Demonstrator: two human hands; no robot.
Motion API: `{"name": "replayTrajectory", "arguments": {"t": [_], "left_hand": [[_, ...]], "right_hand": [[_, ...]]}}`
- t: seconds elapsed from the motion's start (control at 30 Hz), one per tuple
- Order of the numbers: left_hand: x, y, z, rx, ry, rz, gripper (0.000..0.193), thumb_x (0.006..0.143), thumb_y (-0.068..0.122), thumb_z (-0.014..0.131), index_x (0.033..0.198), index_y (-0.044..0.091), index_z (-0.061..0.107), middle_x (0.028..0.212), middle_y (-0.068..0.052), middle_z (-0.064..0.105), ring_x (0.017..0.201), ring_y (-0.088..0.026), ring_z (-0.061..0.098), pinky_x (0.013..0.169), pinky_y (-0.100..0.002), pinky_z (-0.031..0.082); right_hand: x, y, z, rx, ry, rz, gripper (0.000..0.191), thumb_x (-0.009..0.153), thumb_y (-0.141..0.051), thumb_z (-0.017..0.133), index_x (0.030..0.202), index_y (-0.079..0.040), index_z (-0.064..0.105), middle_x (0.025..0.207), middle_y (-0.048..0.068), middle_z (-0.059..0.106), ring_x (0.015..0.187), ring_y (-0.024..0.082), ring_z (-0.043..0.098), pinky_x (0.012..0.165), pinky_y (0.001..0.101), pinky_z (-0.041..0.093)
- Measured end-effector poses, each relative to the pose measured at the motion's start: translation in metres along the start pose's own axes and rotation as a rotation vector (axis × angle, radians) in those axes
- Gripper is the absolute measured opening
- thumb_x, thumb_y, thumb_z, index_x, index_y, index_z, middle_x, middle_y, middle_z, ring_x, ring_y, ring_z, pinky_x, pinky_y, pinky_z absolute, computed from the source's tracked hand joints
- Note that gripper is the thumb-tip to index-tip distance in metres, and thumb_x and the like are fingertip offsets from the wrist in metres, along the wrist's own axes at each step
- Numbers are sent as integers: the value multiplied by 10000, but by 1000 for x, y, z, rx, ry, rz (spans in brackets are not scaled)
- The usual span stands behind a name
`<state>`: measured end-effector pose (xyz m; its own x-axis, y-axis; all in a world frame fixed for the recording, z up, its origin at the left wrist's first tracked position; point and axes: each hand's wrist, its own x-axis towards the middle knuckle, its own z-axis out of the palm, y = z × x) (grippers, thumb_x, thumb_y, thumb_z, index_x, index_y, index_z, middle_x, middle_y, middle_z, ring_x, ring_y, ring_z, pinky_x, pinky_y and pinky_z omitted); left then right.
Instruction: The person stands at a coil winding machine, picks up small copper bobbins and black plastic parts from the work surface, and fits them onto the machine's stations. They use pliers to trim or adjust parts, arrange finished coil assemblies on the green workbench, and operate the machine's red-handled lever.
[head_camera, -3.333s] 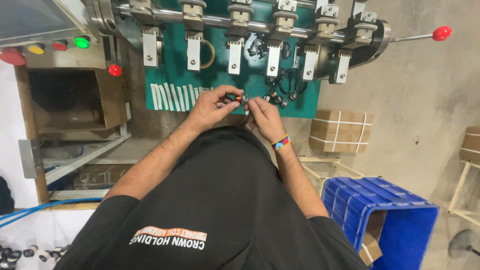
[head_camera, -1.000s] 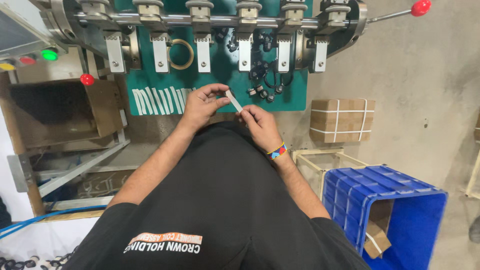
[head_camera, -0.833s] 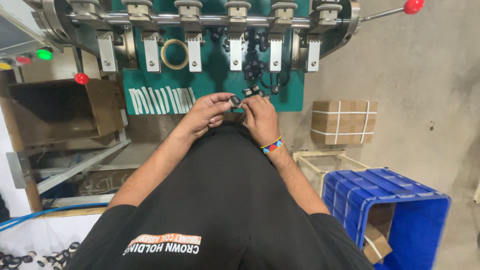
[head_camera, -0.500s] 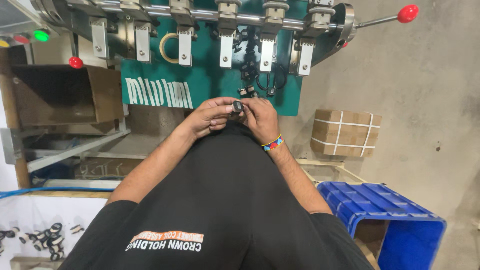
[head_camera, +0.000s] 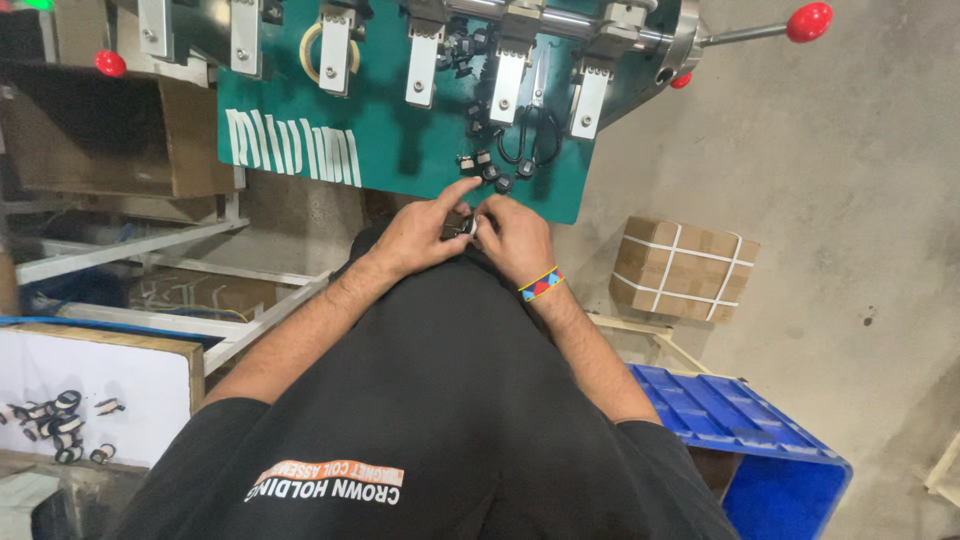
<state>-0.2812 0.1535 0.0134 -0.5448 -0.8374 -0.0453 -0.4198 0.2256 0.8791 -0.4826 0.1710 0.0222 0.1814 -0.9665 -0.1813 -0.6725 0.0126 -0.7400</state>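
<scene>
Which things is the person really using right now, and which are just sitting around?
In use:
left hand and right hand, pinching a small dark part between them
more small black parts on the green table

Just lying about:
scissors
tape roll
white strips
strapped cardboard box
blue crate

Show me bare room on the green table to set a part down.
Free: the green table between the white strips and the black parts, below the clamps. Crowded: the right end, with parts, scissors, and both hands, left, right, at the edge.
</scene>
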Motion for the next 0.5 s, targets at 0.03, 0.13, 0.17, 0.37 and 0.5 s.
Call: {"name": "replayTrajectory", "arguments": {"t": [0.03, 0.13, 0.17, 0.37, 0.5], "left_hand": [[-1, -4, 5, -59, 5, -91, 839, 833, 148, 780, 1561, 147, 364, 1042, -134, 732, 902, -308, 732, 798, -377, 579], [1, -24, 14, -261, 18, -336, 812, 839, 165, 783, 1545, 102, 386, 933, -122, 752, 829, -219, 743, 788, -313, 584], [4, -33, 17, -348, 17, -400, 807, 840, 174, 802, 1530, 74, 396, 916, -119, 761, 836, -204, 729, 789, -300, 577], [22, -85, 29, -121, 40, -421, 836, 831, 247, 833, 1503, 20, 389, 1199, -221, 649, 831, -261, 712, 789, -360, 573], [53, -132, 3, 393, 85, -178, 831, 878, 278, 835, 1553, 31, 419, 1399, -252, 531, 1193, -438, 586, 1026, -518, 491]], "right_hand": [[-4, -3, 3, -3, 45, -41, 126, 961, -155, 692, 1051, -78, 734, 974, 121, 749, 880, 322, 722, 754, 433, 557], [-11, -1, 6, 65, 55, -223, 304, 919, -159, 683, 1197, -42, 654, 1065, 172, 713, 931, 384, 690, 759, 475, 545], [-12, 3, 9, 102, 34, -290, 404, 892, -163, 685, 1262, -15, 616, 1103, 199, 694, 944, 403, 679, 756, 484, 541], [20, 60, 57, -193, -112, 131, 268, 880, -264, 760, 1080, -121, 654, 881, 151, 737, 872, 390, 701, 764, 509, 546], [45, 96, 96, -203, 41, 121, 342, 868, -226, 735, 1155, -115, 585, 853, 160, 721, 835, 395, 699, 731, 518, 544]]}}
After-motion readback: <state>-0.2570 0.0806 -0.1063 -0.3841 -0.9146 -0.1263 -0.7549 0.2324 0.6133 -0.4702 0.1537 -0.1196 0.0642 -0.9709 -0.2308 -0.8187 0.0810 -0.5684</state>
